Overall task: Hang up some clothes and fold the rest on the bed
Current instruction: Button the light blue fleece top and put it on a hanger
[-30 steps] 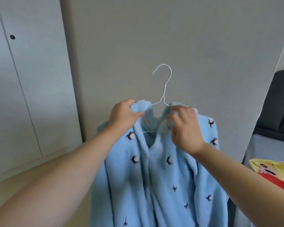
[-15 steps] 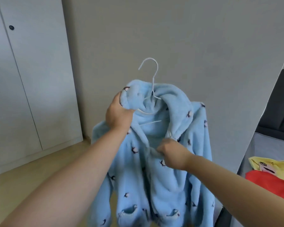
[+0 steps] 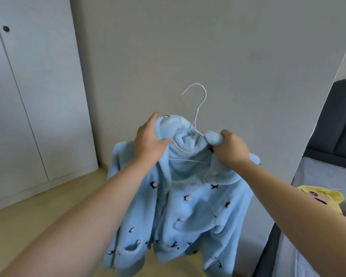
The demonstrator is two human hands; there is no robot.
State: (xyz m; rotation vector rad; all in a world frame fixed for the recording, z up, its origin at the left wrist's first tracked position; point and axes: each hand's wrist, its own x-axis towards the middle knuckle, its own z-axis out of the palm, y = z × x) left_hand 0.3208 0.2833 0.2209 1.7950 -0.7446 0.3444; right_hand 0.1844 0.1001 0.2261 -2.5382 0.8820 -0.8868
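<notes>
Both arms are reaching forward at mid-frame. The left hand point(image 3: 148, 138) is gripping the left side of the collar of the blue fleece jacket point(image 3: 188, 206), thumb across the fabric, and the right hand point(image 3: 230, 148) is clutching bunched collar just right of the white wire hanger point(image 3: 196, 116). The jacket is hanging at centre frame, the bed point(image 3: 318, 176) lying at the right edge. Half a second ago the right hand was pinching lower, on the front opening.
</notes>
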